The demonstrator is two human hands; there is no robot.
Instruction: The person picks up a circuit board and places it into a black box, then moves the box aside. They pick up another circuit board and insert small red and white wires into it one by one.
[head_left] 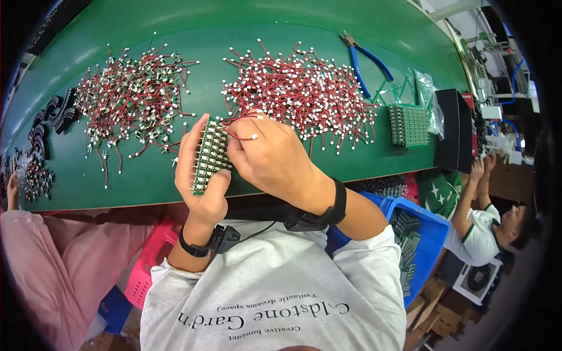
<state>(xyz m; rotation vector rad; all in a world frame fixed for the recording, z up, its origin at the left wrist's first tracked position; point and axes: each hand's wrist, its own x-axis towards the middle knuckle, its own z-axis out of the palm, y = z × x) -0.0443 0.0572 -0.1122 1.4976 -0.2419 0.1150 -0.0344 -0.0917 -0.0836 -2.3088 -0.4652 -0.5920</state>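
My left hand [203, 206] is wrapped round a green circuit-board panel [211, 157] with rows of small white and dark parts, held tilted above the table's near edge. Its thumb presses on the panel's lower part. At the panel's upper right, my right hand [274, 153] has its fingers pinched together on red wire leads [239, 138] with small white plugs. Whether a lead's end is seated in the panel is hidden by the fingers. Just behind my hands lies a large heap of red leads with white plugs [293, 88].
At the left is a heap of small boards with red leads [132, 93]. Blue-handled pliers [370, 58], stacked board panels [410, 126] and a black box [452, 128] are at the right. A blue crate [430, 234] holds more boards. People sit on both sides.
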